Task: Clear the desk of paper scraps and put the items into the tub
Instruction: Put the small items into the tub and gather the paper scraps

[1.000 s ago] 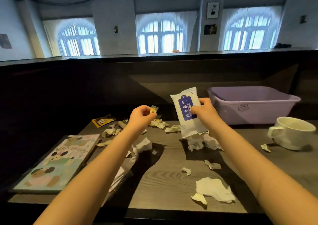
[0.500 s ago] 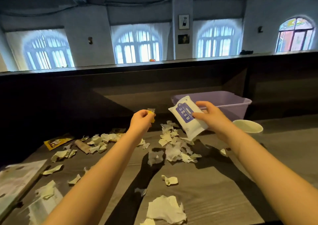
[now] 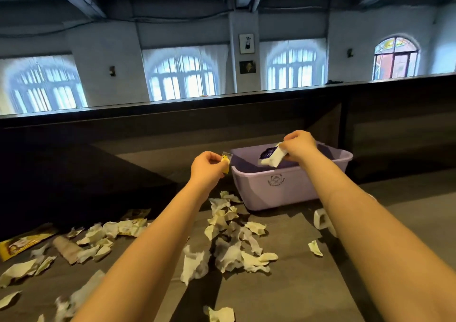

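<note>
The right hand [image 3: 299, 144] grips the wet-wipe pack [image 3: 272, 156] above the purple tub [image 3: 291, 193]; the left hand [image 3: 208, 167] pinches a yellow sachet [image 3: 226, 163] just outside its left rim. Released there, the sachet would likely land among the paper scraps [image 3: 229, 255] on the desk [image 3: 308, 284]

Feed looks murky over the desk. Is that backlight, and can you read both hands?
Head view: bright arched windows backlight the room, leaving the desk dim, with arm shadows across it; wide-angle stretches the forearms. Each grip reads clearly: left hand pinches a small yellow packet, right hand holds the wipes pack over the tub.
</note>
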`<state>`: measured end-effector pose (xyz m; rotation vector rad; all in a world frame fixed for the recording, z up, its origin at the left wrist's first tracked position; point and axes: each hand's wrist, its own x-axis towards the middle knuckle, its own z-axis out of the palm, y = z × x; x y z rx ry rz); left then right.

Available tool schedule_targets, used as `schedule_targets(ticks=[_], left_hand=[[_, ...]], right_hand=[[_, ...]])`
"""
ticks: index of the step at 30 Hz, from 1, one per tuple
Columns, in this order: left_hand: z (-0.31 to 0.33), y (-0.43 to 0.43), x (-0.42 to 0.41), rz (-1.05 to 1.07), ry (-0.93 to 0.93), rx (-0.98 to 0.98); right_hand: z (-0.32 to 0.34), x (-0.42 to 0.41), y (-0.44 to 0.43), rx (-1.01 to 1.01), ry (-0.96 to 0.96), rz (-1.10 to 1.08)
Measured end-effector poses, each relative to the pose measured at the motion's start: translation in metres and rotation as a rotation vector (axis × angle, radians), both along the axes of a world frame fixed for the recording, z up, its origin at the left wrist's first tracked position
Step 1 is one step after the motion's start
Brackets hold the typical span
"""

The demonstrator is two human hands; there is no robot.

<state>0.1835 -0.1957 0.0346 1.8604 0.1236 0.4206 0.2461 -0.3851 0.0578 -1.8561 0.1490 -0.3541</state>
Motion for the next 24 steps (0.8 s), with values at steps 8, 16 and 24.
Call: schedule_targets(ticks=[8,16,24], left_hand=[[0.002,-0.014,0.018,-0.012,-0.014,0.086],[0.009,-0.041,0.029,-0.093,0.045,0.225],[0.007,-0.025,0.012,-0.059,-0.007,0.376]], right_hand=[[-0.018,0.0,0.003,-0.185,-0.022,-0.035],[-0.031,-0.019,0.002,-0.387,-0.14,0.089],[-0.03,-0.037,0.008,-0.449,-0.204,0.164]])
